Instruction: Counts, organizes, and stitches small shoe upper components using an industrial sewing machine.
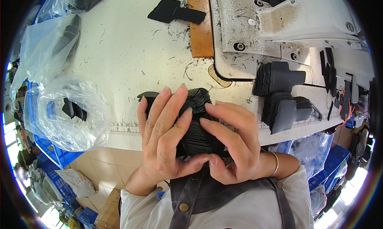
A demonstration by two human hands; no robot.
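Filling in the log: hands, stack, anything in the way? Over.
Left hand and right hand holding black stack. Two more stacks rightward. Thread scraps on table; no blockage seen.

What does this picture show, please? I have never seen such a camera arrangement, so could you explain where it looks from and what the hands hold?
This is one view from a wide fisheye camera worn on the person's head, looking down, so straight edges bend near the rim. There is no robot: the bare left hand and right hand are the person's own. Together they hold a stack of thin black pieces at the near edge of the white table. To the right sit a farther stack and a nearer stack, both black. Beyond them is a pale machine, perhaps for sewing. A single black piece lies partly over an orange-brown strip. At left, a clear plastic bag has something black inside.
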